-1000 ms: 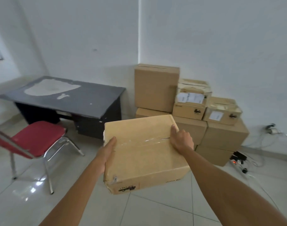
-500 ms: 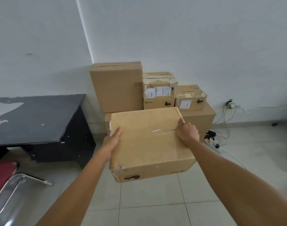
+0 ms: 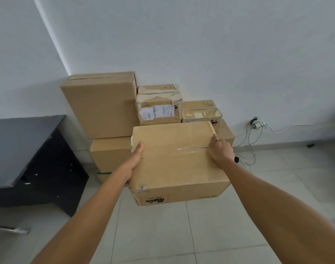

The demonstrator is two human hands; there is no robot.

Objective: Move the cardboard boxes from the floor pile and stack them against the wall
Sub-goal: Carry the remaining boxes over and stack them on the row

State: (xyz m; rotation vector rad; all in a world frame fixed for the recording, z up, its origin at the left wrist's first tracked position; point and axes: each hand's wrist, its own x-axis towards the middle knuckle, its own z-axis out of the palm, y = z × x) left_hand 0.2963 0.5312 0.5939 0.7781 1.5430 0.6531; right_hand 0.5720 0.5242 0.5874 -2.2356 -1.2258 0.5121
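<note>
I hold a taped cardboard box (image 3: 174, 161) in the air in front of me, its top facing the camera. My left hand (image 3: 135, 159) grips its left side and my right hand (image 3: 219, 150) grips its right side. Behind it, a stack of cardboard boxes stands against the white wall in the corner: a tall plain box (image 3: 100, 105) on the left, a labelled box (image 3: 159, 107) in the middle, a small box (image 3: 200, 111) on the right, and larger boxes (image 3: 109, 155) underneath, partly hidden by the held box.
A black desk (image 3: 24, 149) stands at the left beside the stack. Cables and a wall plug (image 3: 255, 124) lie to the right of the boxes. Grey floor tiles (image 3: 163, 235) stretch below the held box.
The view has swung right and closer to the stack. The red chair has left the view. The held box stays between both hands, now overlapping the stack's lower right boxes.
</note>
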